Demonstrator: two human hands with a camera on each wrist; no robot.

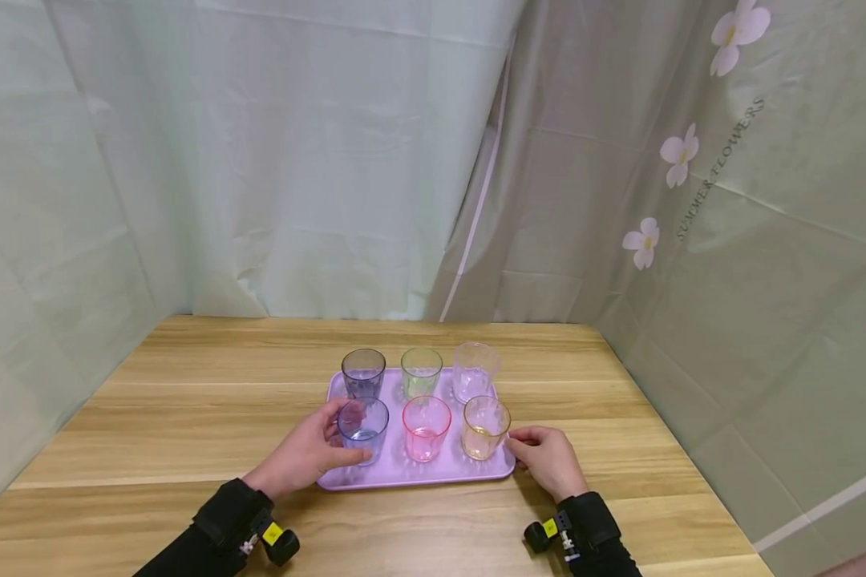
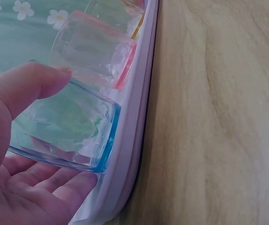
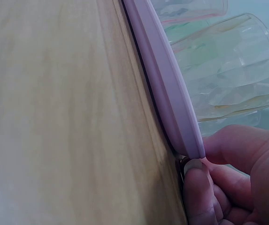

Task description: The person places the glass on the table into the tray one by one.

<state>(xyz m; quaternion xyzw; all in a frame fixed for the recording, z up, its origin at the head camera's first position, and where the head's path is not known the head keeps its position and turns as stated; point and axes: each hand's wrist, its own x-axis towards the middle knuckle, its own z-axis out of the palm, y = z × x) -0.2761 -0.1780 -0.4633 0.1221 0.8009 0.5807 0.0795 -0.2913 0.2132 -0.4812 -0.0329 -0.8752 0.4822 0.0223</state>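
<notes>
A light purple tray [image 1: 418,477] lies on the table, carrying glasses in two rows. At its front left corner stands a blue glass [image 1: 364,437]. My left hand [image 1: 310,449] holds this glass, thumb on the near side and fingers round the outer side; the left wrist view shows the blue base [image 2: 108,143] low against the tray. My right hand [image 1: 551,462] pinches the tray's right edge between thumb and finger, beside a yellow glass [image 1: 485,437]. Between blue and yellow stands a pink glass [image 1: 426,433].
Behind them on the tray are a grey glass [image 1: 363,373], a green glass [image 1: 422,373] and a clear glass [image 1: 475,373]. The wooden table [image 1: 209,401] extends around the tray. Curtains [image 1: 317,160] hang behind it and along both sides.
</notes>
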